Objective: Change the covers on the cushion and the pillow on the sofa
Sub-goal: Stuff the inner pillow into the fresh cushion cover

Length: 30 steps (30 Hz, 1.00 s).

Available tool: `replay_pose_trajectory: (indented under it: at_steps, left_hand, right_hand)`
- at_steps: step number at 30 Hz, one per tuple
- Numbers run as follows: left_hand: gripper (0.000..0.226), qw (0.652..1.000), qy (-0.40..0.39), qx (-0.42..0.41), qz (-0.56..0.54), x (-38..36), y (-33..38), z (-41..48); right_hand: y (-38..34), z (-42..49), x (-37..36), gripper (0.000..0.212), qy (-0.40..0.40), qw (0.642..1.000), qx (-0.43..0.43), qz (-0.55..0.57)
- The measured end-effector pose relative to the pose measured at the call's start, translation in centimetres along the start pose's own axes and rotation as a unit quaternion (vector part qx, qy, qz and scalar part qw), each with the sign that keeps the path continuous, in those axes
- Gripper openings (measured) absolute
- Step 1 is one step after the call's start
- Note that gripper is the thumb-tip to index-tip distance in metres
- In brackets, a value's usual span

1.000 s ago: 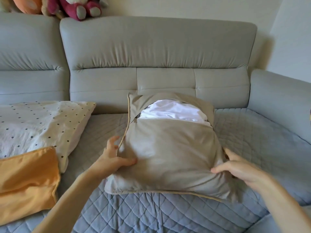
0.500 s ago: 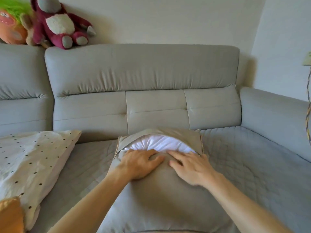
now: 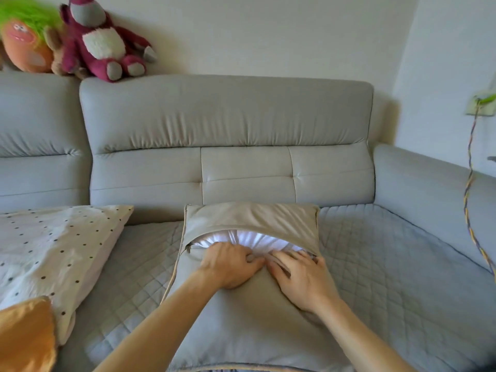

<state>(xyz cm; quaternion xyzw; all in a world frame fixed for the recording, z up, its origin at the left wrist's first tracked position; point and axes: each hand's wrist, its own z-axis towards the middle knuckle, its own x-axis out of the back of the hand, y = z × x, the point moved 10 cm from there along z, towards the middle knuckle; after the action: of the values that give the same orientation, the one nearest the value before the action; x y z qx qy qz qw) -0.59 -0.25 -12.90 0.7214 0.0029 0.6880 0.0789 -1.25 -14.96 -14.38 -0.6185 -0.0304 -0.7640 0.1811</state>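
On the quilted seat pad point(image 3: 389, 264) of the grey sofa point(image 3: 230, 122), the cushion point(image 3: 249, 323) lies flat in front of the person, with its far end near the backrest. Its beige cover point(image 3: 249, 218) gapes along a zip opening point(image 3: 188, 247) across the far third, and the white insert point(image 3: 257, 238) shows through in a gathered arc. The 2 hands meet at the near lip of that opening. The left hand point(image 3: 230, 267) has its fingers curled and is bunching the cover fabric at the lip. The right hand point(image 3: 303, 280) lies just beside it with its fingers nearly straight, pressing on the same edge and grasping nothing that can be seen.

Handling, as a judgement: the insert looks soft, light and compressible, and the cover looks thin, limp and smooth, so neither is fragile, but the fabric will slide and wrinkle and will not hold a shape. The best hold is probably the stitched lip beside the zip, which is the firmest line. One hand would pin it while the other squeezes the filling through. The piped side seam point(image 3: 180, 253) offers a second firm hold.

To the left lies the polka-dot pillow point(image 3: 53, 245), still in its cover, with an orange cover point(image 3: 24, 336) overlapping its near corner. 2 plush toys, a magenta bear point(image 3: 102, 47) and a green-haired orange doll point(image 3: 24, 41), sit on the backrest top. A braided cable point(image 3: 469, 183) hangs by the right arm of the sofa.
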Motion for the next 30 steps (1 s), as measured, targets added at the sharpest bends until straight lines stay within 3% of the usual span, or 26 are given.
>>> replay_pose_trajectory:
  at_steps: [3,7,9,11,13,14,16,19,22,24,25,30]
  left_hand:
    - [0.059,0.997,0.083,0.007,-0.006,2.4,1.4,-1.4]
    - [0.062,0.984,0.164,0.045,-0.055,6.7,2.1,-4.4]
    - [0.057,0.984,0.147,0.057,-0.085,7.1,2.1,-6.0]
    - [0.051,0.991,0.075,0.013,-0.109,5.7,3.1,-7.9]
    - [0.043,0.983,0.018,-0.085,-0.165,4.7,4.9,-10.7]
    - [0.036,0.97,0.021,-0.136,-0.201,5.2,5.7,-12.0]
    - [0.023,0.939,0.102,-0.176,-0.276,8.4,5.1,-12.9]
    - [0.028,0.937,0.185,-0.12,-0.271,10.6,1.3,-9.2]
    - [0.048,0.971,0.101,-0.099,-0.191,7.0,0.0,-3.2]
    - [0.059,0.99,0.021,-0.102,-0.091,2.7,0.4,-0.9]
    - [0.063,0.994,-0.006,-0.106,-0.026,0.4,0.7,-0.5]
    - [0.065,0.991,0.037,-0.062,0.114,-3.6,1.8,-0.3]
  right_hand:
    - [-0.8,-1.1,3.6,0.039,0.141,0.989,0.03,0.015]
    - [-2.9,-1.1,10.2,0.034,0.266,0.959,0.098,-0.01]
    - [-3.9,-0.1,11.5,0.035,0.217,0.968,0.118,-0.041]
    - [-3.1,1.2,9.8,0.031,0.051,0.994,0.088,-0.035]
    - [-0.9,1.1,7.9,0.032,-0.082,0.994,0.031,-0.064]
    - [0.2,0.6,8.0,0.032,-0.085,0.994,0.007,-0.065]
    - [1.7,-0.2,9.0,0.029,-0.043,0.998,-0.035,-0.039]
    - [1.7,-0.8,9.6,0.032,-0.004,0.992,-0.083,0.093]
    - [1.5,-1.7,7.6,0.057,0.001,0.97,-0.177,0.166]
    - [1.0,-3.2,3.7,0.077,-0.076,0.97,-0.213,0.092]
    - [0.9,-4.0,1.6,0.077,-0.115,0.968,-0.215,0.053]
    - [2.3,-3.4,-3.6,0.069,-0.16,0.97,-0.176,-0.047]
